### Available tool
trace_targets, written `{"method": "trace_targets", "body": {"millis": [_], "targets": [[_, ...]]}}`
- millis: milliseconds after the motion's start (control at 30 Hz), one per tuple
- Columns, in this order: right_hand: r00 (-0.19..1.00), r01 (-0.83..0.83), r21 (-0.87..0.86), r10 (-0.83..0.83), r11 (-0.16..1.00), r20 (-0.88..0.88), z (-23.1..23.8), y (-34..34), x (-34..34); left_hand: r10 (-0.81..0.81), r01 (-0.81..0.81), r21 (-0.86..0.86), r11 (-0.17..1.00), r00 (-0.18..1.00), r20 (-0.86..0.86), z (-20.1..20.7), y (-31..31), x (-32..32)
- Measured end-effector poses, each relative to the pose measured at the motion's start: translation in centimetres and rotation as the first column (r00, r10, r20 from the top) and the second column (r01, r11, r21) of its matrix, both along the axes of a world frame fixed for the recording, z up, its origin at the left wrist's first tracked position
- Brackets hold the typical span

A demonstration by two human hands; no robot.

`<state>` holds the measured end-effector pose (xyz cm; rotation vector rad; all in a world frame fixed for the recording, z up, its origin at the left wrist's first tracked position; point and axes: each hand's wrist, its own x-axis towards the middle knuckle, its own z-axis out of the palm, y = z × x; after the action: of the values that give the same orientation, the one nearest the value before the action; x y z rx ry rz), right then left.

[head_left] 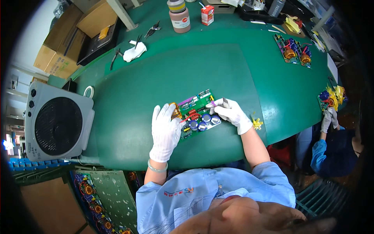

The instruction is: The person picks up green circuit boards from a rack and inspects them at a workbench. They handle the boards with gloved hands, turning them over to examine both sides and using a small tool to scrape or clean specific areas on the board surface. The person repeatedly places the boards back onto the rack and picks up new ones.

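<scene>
A green-topped workbench [128,70] curves across the scene, a grey box fan [58,126] at its left end and a co-worker's gloved hands [329,117] busy with another assembly at far right. Near the bench's front edge, in front of the wearer, a populated green circuit board [198,108] lies slightly aslant between two white-gloved hands.

The left hand [163,130] curls its fingers over the board's left end, beside a copper-wound toroidal coil [176,111]; whether they grip or merely rest there, one cannot tell. The right hand [231,113] reaches to the upper right end, thumb and forefinger drawn close together at a small purple piece [213,103]; whether they pinch it is too small to make out.

The step in hand appears to be close fingertip work at that right end, the left hand seeming to steady the board. The next move, by this reading, calls for a firm left hand and a light right one, clear of the blue-sleeved capacitors [202,125] just below and the thin red wires [191,117] looping above them. A crumpled yellow scrap [257,123] lies just beside the right wrist.
</scene>
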<state>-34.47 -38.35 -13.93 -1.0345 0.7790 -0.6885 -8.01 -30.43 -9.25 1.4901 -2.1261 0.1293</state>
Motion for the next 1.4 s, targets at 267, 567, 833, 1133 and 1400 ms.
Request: {"method": "trace_targets", "body": {"millis": [267, 567, 833, 1133, 1400], "targets": [[1.000, 0.003, 0.040, -0.002, 0.999, -0.013, -0.2, -0.1, -0.4, 0.053, 0.060, 0.431, 0.900, 0.968, -0.247, 1.4, 2.1, -2.2], [0.992, -0.023, 0.067, 0.015, 0.997, 0.127, -0.9, -0.2, -0.2, -0.422, 0.575, 0.273, 0.771, 0.783, -0.457, -0.5, -0.2, -3.1], [0.988, -0.016, 0.141, -0.005, 0.990, 0.151, -0.6, -0.1, -0.8, -0.105, 0.541, 0.120, 0.832, 0.367, -0.924, -0.9, 1.3, -3.3], [0.954, -0.169, -0.128, 0.195, 0.977, 0.227, -1.5, -0.4, -1.1, -0.087, 0.238, 0.139, 0.961, 0.740, -0.667, -3.8, 3.2, 0.0], [0.950, -0.233, -0.178, 0.263, 0.956, 0.169, -1.5, -0.4, -1.6, -0.160, 0.277, 0.110, 0.954, 0.787, -0.596, -4.2, 3.3, 0.4]]}}
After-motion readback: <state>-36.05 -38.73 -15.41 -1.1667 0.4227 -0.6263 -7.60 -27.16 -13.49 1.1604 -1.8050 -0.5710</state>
